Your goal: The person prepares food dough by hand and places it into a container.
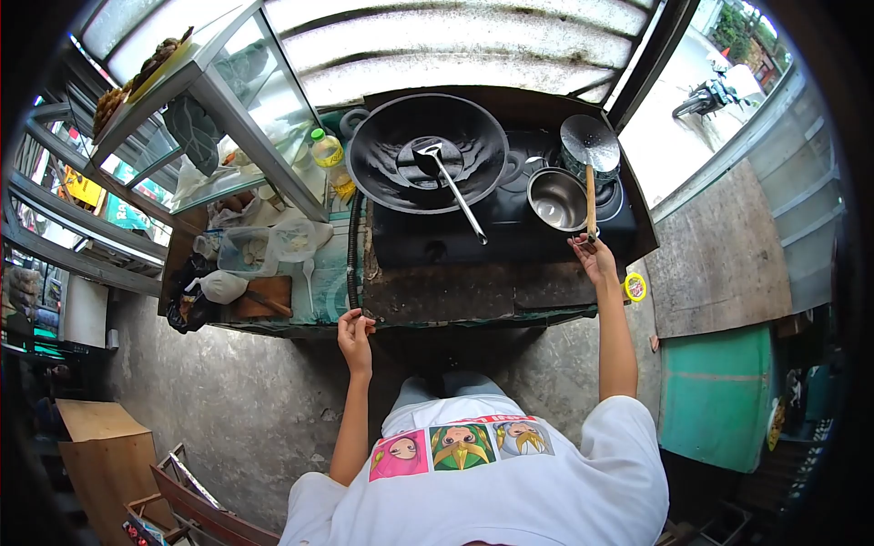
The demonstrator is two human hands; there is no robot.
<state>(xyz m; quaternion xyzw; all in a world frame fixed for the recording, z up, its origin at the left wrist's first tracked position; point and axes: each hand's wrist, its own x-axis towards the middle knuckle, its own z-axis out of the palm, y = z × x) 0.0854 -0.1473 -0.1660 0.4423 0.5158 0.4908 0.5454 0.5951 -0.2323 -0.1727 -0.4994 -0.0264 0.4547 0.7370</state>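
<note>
My right hand point(595, 261) is at the stove's front edge, its fingers closed around the lower end of the wooden handle of a skimmer point(589, 144). The skimmer's round metal head rests over the right burner. Left of the handle stands a small steel pot point(557, 199). A large black wok point(378, 136) sits on the left burner, with a metal spatula point(461, 202) lying in it, handle toward me. My left hand point(355, 338) is at the table's front edge near a black hose point(354, 255). Its fingers are curled together; whatever they may hold is hidden.
At left, a glass display case point(273, 118) stands beside a bottle of yellow liquid point(326, 155). Clear plastic tubs point(248, 251), a white bag point(224, 287) and a brown board point(267, 297) lie in front. A wooden panel point(719, 246) stands at right.
</note>
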